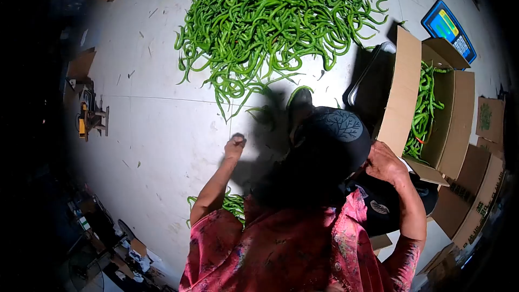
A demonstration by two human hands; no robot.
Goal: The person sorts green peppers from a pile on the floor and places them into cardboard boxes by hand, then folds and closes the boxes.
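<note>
While our left hand [234, 147] hangs over the pale floor [157, 130], fingers curled closed, our right hand [385, 163] bends beside the dark cap [332, 138], near the open box [401, 89]; we cannot tell its grip. Green peppers [275, 19] lie in that box and in a large pile ahead.

No word or number can be read with certainty. Dark capital letters run along a cardboard carton [478, 205] at the lower right, too blurred and slanted to make out. A green tree-like print marks another carton [491, 117] above it. The blue-framed device [448, 30] has a yellow-green panel and a keypad, their characters too small to read. The dark cap [330, 143] bears a round branching-tree emblem.
</note>
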